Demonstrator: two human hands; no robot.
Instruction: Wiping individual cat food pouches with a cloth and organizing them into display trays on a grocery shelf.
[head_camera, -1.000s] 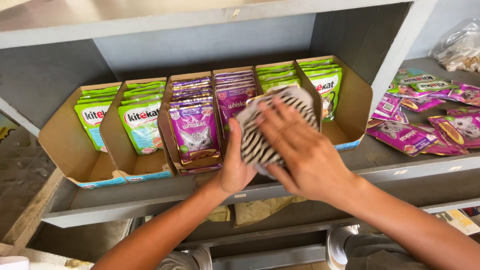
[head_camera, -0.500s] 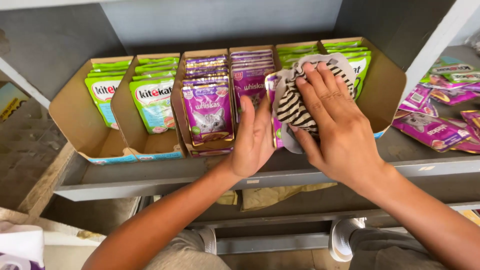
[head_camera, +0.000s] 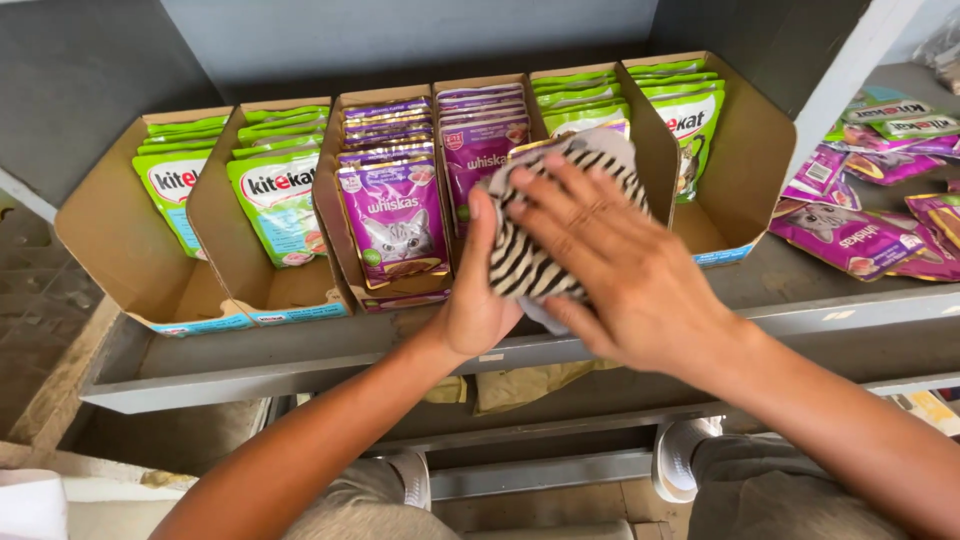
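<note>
My left hand (head_camera: 478, 305) grips a flat pouch from below, thumb up along its left side. The pouch is almost wholly hidden under a black-and-white zebra-striped cloth (head_camera: 522, 268). My right hand (head_camera: 625, 270) lies flat on the cloth with fingers spread, pressing it against the pouch. Both hands hover in front of the middle cardboard display box (head_camera: 330, 200), which holds rows of purple pet-food pouches (head_camera: 395, 215).
Two more cardboard boxes flank it, with green pouches on the left (head_camera: 275, 195) and on the right (head_camera: 690, 120). Loose purple pouches (head_camera: 845, 235) lie on the grey metal shelf (head_camera: 300, 365) to the right. My shoes (head_camera: 680, 462) show on the floor below.
My right hand has slid down and left across the cloth, and the covered pouch now sits lower, nearer the shelf's front edge. My left hand keeps its grip.
</note>
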